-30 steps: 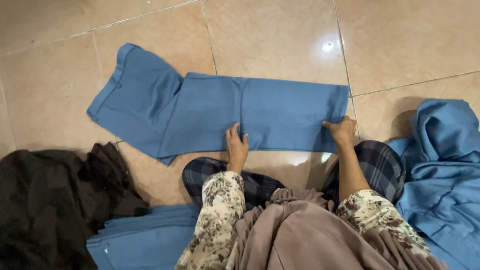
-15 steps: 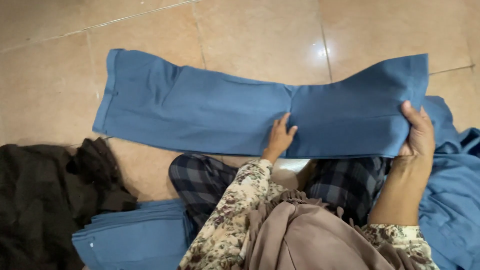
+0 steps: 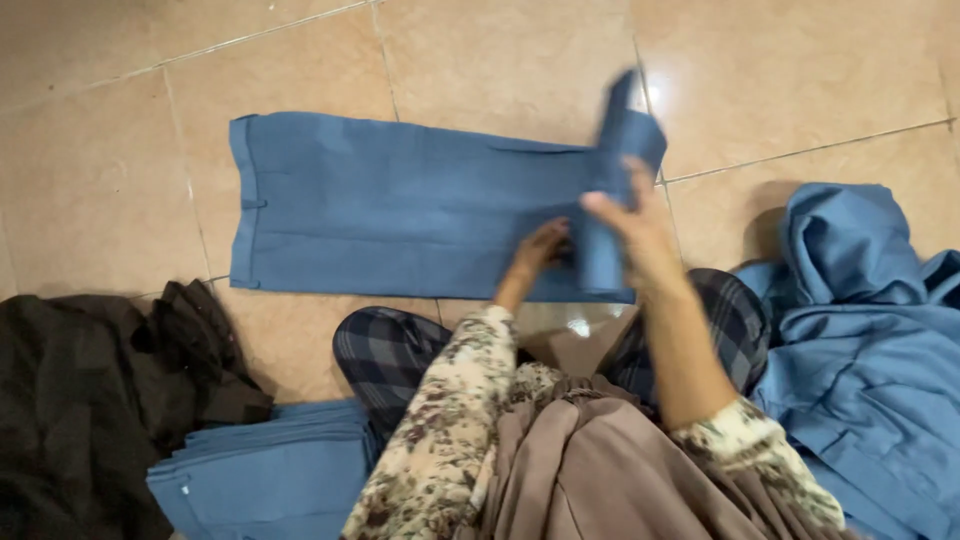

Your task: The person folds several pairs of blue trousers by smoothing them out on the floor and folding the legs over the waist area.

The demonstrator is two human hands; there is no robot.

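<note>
A pair of blue trousers (image 3: 400, 205) lies flat on the tiled floor, waistband to the left. My right hand (image 3: 635, 225) grips the leg end and holds it lifted and folded over toward the left; it looks blurred. My left hand (image 3: 540, 250) presses down on the cloth near the middle, just left of the raised fold. Both arms wear floral sleeves.
A stack of folded blue garments (image 3: 265, 470) sits at the lower left beside a heap of black cloth (image 3: 95, 400). A pile of loose blue clothes (image 3: 865, 330) lies at the right. Checked fabric covers my knees (image 3: 385, 350).
The trousers were opened out flat, then my right hand lifted the leg end and swung it leftward over the middle. My left hand stayed pressed near the centre.
</note>
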